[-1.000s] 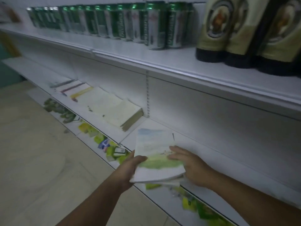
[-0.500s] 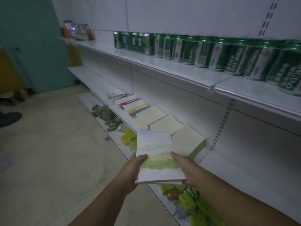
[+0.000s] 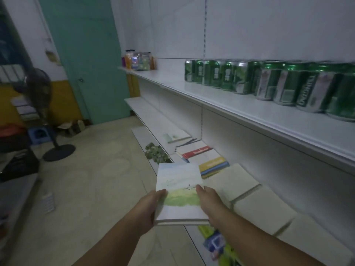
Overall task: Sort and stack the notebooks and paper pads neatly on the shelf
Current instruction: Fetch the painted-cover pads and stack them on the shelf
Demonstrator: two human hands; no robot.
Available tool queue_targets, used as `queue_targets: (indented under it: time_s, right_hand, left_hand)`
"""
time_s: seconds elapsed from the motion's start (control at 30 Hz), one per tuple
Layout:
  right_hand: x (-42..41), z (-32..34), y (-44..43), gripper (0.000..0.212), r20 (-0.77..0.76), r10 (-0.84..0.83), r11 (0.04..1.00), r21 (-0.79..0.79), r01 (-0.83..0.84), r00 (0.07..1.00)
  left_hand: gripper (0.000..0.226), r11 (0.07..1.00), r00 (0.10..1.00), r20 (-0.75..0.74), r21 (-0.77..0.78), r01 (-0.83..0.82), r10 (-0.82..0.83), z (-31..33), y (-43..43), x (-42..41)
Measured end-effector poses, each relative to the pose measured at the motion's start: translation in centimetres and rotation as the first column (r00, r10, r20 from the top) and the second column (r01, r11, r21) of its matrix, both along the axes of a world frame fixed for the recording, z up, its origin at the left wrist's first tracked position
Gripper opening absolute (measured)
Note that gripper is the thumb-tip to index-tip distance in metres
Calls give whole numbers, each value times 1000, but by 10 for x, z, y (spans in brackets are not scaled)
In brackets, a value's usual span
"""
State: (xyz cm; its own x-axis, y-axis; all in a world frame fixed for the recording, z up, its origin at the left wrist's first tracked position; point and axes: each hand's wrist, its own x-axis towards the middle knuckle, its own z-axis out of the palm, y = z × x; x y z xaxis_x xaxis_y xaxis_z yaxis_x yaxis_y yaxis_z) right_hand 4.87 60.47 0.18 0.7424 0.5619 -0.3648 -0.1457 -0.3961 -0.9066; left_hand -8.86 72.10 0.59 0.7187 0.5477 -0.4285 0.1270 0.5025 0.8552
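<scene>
**Notebooks are now lifted off the shelf and carried along it**

Since a second ago, the small stack of notebooks [image 3: 179, 194] has come up from the shelf board, where it was lying, and it is now in the air in front of the middle shelf [image 3: 146, 114], above the shelf edge and not touching it. The view also turns to the left, so more of the shelf and the room is seen than before.

The left hand [image 3: 148, 208] holds the left edge of the stack, with the thumb on the cover and the other fingers hidden under it. The right hand [image 3: 208, 200] holds the right edge in the same way; its thumb [image 3: 198, 190] presses on the picture of the green field. Both hands are closed on the stack. How the fingers below are placed, I cannot tell.

On the shelf, just beside the right hand, plain cream pads [image 3: 232, 182] lie in a row, and behind them lie pads with red and yellow bands [image 3: 203, 156]. One more green notebook [image 3: 173, 136] lies alone further along. Green cans [image 3: 269, 81] stand on the upper shelf.

I judge that the pick is done and the placing is not yet done. The green notebook further along seems the most similar one, so the stack probably belongs there, but this is only a guess
</scene>
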Motion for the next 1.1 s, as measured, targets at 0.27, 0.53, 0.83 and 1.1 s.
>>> queue_targets:
  time_s: [0.27, 0.53, 0.83, 1.1]
  right_hand:
    - [24, -21, 182, 42, 48, 39, 999, -13, -38, 998]
    - [34, -49, 360, 43, 11, -39, 994, -105, 40, 999]
    - [105, -69, 477, 49, -170, -253, 967, -28, 252, 952]
    - [204, -103, 598, 36, -212, -345, 924, 91, 370, 914]
  left_hand:
    - [31, 983, 997, 9, 164, -80, 80, -26, 167, 20]
    - [25, 995, 1000, -12, 100, 22, -21, -54, 366, 38]
    - [38, 973, 971, -89, 45, 226, -221, -82, 509, 135]
    - [41, 959, 944, -201, 53, 277, -262, -106, 632, 245]
